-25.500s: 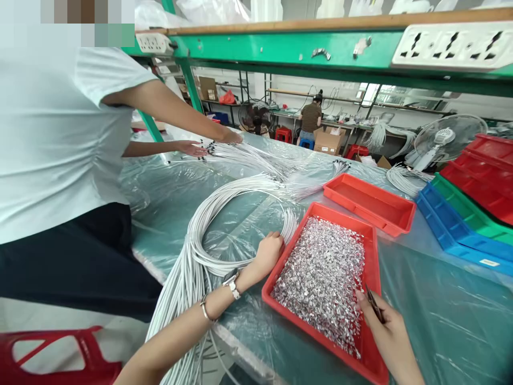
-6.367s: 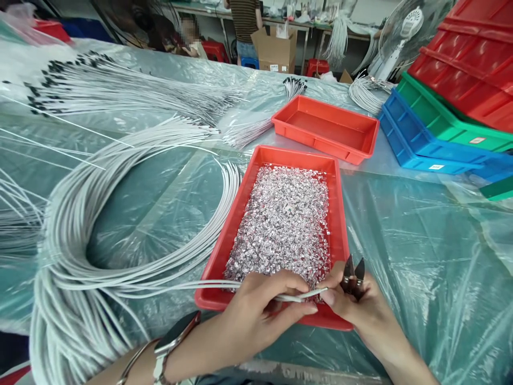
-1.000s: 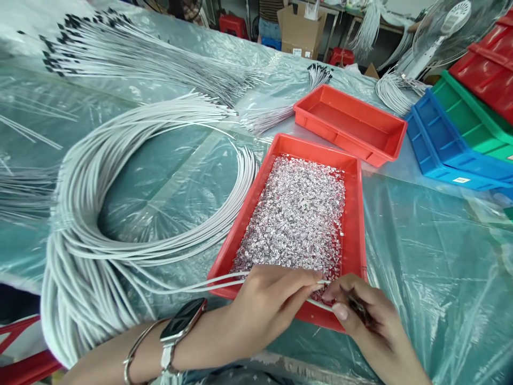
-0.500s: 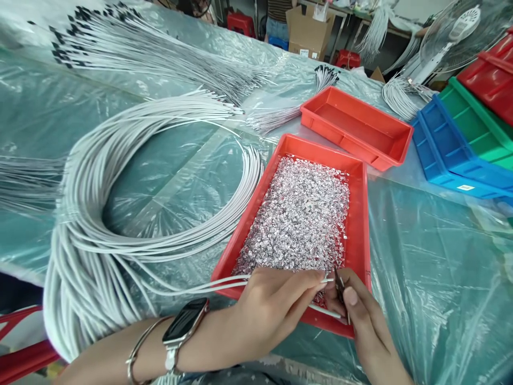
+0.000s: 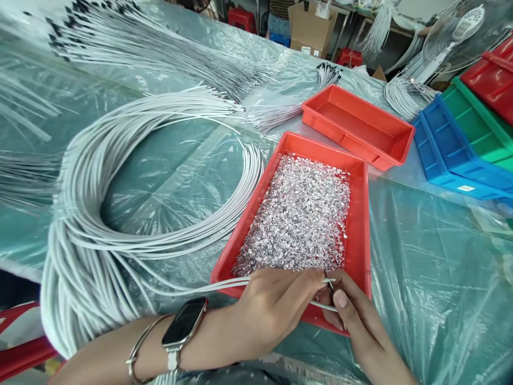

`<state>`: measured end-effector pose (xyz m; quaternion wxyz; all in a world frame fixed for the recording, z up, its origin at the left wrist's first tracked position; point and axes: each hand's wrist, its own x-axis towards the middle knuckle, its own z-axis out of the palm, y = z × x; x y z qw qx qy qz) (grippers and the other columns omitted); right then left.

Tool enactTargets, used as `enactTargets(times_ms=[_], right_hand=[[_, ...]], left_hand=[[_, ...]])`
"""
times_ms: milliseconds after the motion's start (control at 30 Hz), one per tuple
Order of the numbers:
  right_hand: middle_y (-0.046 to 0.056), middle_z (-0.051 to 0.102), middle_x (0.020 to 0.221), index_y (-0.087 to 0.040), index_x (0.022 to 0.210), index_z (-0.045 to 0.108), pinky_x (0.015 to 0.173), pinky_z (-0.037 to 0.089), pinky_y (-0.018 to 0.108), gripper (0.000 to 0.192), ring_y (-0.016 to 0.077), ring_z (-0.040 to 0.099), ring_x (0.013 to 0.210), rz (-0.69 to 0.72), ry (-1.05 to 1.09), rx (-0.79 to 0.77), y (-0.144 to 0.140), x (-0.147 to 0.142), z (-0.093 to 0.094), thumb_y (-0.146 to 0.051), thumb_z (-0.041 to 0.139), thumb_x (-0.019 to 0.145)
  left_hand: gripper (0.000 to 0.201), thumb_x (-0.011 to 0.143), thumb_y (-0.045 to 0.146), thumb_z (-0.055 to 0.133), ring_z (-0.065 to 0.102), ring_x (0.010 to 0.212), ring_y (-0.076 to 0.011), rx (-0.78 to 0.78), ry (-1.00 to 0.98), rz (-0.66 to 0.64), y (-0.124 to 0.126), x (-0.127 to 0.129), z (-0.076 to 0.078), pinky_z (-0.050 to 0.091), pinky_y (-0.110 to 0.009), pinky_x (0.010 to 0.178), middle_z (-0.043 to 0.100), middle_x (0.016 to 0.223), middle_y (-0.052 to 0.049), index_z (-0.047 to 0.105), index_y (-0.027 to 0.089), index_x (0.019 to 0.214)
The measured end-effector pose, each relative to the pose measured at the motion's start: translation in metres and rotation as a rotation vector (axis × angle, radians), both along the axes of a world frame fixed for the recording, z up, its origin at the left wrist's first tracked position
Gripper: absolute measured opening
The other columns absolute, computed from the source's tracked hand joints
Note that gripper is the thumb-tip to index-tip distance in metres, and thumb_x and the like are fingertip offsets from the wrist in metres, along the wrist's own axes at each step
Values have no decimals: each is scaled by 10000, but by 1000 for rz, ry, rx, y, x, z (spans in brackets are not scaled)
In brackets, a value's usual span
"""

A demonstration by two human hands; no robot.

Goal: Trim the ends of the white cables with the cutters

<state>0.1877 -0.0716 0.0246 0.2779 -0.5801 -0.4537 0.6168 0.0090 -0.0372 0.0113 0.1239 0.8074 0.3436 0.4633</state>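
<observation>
the left hand [image 5: 276, 310] pinches a thin white cable [image 5: 192, 287] between thumb and fingertips, its grip clamped on the cable right at the near rim of the red tray [image 5: 360, 251]. the cable is a slim, smooth, pale grey-white strand; two strands run side by side from the left of the tray into the hand, and a short end pokes out past the fingers over the tray's near edge. the right hand [image 5: 360, 326] meets the left one at that end, its grip closed around small dark cutters [image 5: 330, 286], whose tips sit at the cable's end; whether the tips are together cannot be told. the tray is filled with a bed of tiny shiny silver pieces [image 5: 300, 214]. left of the tray a big loop of the same white cables [image 5: 100, 224] lies on the plastic-covered bench [image 5: 433, 256]. beyond the tray stands a second red tray [image 5: 356, 125], and right of that a blue tray [image 5: 449, 155]. a watch [image 5: 183, 324] is on the left wrist.
</observation>
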Motion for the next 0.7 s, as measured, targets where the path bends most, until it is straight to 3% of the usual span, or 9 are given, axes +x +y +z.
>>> enactTargets(times_ms=[167,267,500,700], right_hand=[[4,658,959,-339,1096,697,840,492,242,465,183,596,879,-99,-24,-17,-1,-5,5,-694,573,822],[2,672,971,-347,1083,717,833,501,240,483,186,607,891,-145,-4,-29,-1,-8,7,-709,604,785],[-19,666,846,-353,1044,733,735,491,194,420,154,573,787,-118,66,-15,5,-8,9,-675,621,800],[-27,654,831,-357,1042,718,812,451,224,400,168,567,811,-66,54,-5,6,-6,10,-669,602,819]], left_hand=[[205,1003,71,386,736,724,-165,167,137,34,-1,-1,1,600,-244,583,760,806,-106,584,17,998],[189,988,51,411,749,719,-187,270,151,61,-2,2,-4,616,-251,570,766,801,-135,589,-13,976],[299,988,43,320,746,663,-207,354,252,105,-4,4,-5,608,-260,514,760,802,-185,605,-37,956],[326,957,8,290,736,602,-210,393,300,120,-4,4,3,586,-257,473,754,742,-185,611,-39,927]])
